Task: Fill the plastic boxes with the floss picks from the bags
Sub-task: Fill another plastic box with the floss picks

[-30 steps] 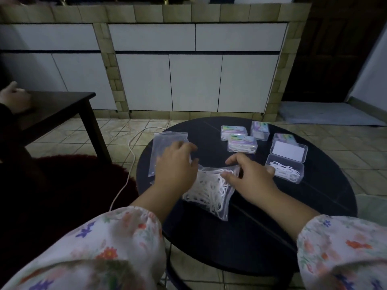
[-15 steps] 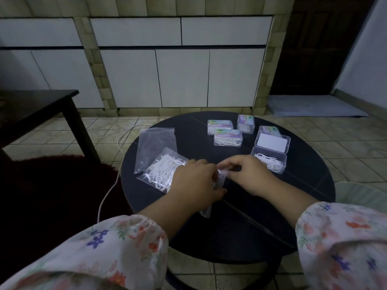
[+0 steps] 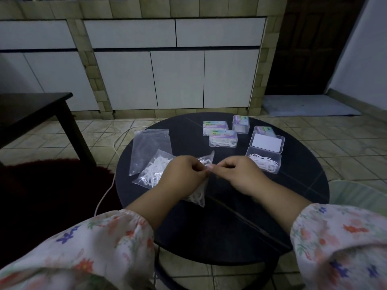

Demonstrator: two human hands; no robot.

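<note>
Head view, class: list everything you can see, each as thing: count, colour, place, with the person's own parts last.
Round table: one, black, centre.
Open box: one, clear, holding white picks, right.
Closed boxes: four, clear, far side.
Held bag: one, clear, picks inside, between hands.
Full bag: one, clear, left.
Empty-looking bag: one, clear, far left.
Side table: one, dark, left.
Cable: one, white, floor.
Left hand: pinching bag.
Right hand: pinching bag.
</note>
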